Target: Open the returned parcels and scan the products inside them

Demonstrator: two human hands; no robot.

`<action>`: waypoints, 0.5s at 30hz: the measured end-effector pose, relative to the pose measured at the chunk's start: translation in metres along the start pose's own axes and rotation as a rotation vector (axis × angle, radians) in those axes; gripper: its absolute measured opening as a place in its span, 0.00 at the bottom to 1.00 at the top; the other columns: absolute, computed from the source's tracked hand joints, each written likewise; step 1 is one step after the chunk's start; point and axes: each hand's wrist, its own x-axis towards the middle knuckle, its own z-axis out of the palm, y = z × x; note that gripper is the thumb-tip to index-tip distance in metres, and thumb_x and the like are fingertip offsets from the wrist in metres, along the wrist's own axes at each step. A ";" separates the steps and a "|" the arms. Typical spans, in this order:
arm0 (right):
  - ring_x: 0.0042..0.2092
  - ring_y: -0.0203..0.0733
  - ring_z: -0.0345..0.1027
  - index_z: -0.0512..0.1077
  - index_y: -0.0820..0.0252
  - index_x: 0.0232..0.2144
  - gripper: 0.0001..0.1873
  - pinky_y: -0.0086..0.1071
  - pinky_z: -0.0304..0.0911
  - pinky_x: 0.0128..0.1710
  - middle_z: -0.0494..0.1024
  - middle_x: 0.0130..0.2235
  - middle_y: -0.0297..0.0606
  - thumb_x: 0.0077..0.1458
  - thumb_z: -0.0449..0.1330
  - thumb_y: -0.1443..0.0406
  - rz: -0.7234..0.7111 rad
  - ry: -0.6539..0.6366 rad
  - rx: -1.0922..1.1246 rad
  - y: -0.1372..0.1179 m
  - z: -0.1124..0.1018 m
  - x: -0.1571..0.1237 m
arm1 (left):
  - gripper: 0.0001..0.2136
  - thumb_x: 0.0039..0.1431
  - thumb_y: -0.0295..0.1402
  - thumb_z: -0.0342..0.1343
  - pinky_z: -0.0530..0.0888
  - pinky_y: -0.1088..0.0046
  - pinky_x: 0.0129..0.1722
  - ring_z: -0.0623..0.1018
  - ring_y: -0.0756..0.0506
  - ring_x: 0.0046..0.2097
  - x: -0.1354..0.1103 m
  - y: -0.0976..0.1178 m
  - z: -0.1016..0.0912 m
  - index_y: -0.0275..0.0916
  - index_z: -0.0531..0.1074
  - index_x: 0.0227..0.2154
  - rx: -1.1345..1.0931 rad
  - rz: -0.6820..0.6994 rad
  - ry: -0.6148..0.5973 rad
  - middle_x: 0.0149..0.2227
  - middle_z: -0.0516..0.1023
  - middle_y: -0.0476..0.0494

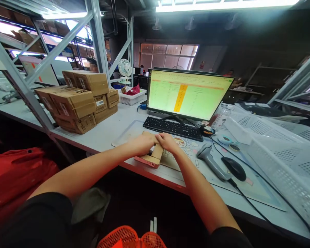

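Observation:
A small brown cardboard box (158, 153) with a flap raised lies at the desk's front edge, in front of the keyboard. My left hand (145, 142) is over the box's left and far side, its fingers closed on the cardboard and partly hidden. From the right, my right hand (167, 141) grips the flap's upper edge, its fingertips meeting those of my left hand. Something pale shows inside the box beneath my left hand; I cannot make out what it is.
Cardboard boxes (76, 103) are stacked at the left beside a metal rack post. A black keyboard (173, 127) and lit monitor (188, 94) stand behind my hands. To the right lie a grey barcode scanner (212, 162), black mouse (234, 168), cables, tape rolls and white perforated baskets (281, 151).

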 end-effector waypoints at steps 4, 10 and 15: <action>0.29 0.38 0.59 0.62 0.57 0.21 0.21 0.32 0.50 0.31 0.69 0.24 0.34 0.66 0.51 0.58 -0.026 0.059 0.015 0.002 -0.012 -0.020 | 0.09 0.60 0.34 0.63 0.74 0.66 0.38 0.81 0.38 0.41 -0.029 -0.016 -0.003 0.38 0.78 0.41 -0.118 0.083 0.275 0.40 0.82 0.38; 0.28 0.38 0.57 0.62 0.56 0.23 0.23 0.34 0.49 0.31 0.66 0.24 0.33 0.68 0.50 0.53 -0.019 0.257 0.082 0.008 -0.042 -0.098 | 0.20 0.62 0.52 0.59 0.68 0.75 0.25 0.70 0.50 0.25 -0.084 -0.052 0.023 0.38 0.70 0.33 -0.743 -0.274 1.000 0.26 0.71 0.50; 0.27 0.36 0.53 0.64 0.57 0.23 0.29 0.33 0.48 0.29 0.61 0.24 0.31 0.67 0.52 0.44 0.123 0.316 0.186 0.009 -0.083 -0.189 | 0.30 0.48 0.66 0.61 0.68 0.73 0.21 0.69 0.49 0.23 -0.082 -0.056 0.072 0.39 0.69 0.30 -1.029 -0.526 0.911 0.24 0.71 0.50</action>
